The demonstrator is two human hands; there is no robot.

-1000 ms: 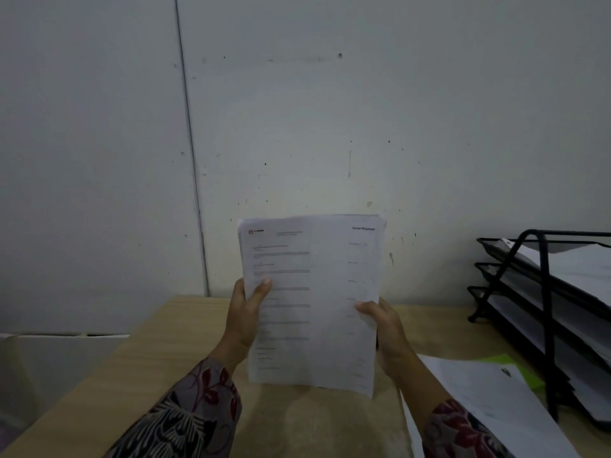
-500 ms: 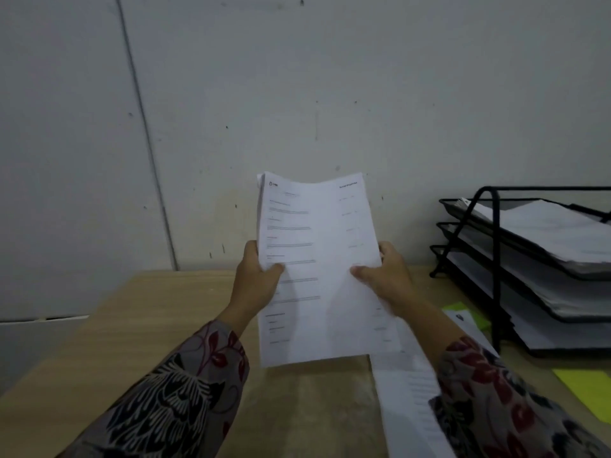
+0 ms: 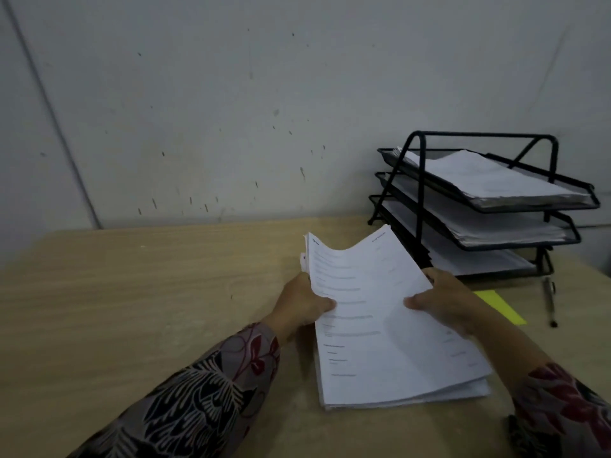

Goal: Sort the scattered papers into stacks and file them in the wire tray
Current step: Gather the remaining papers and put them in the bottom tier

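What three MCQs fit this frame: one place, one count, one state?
1. Where is the pen? A in the top tier; B on the floor; C on the desk before the tray.
2. How many tiers has the tray? A three; B two; C five.
3. The stack is: A lying untouched; B held by both hands; C filed in the tray.
1 C, it lies in front of the tray; 2 A, three shelves show; 3 B, left hand and right hand grip its sides.
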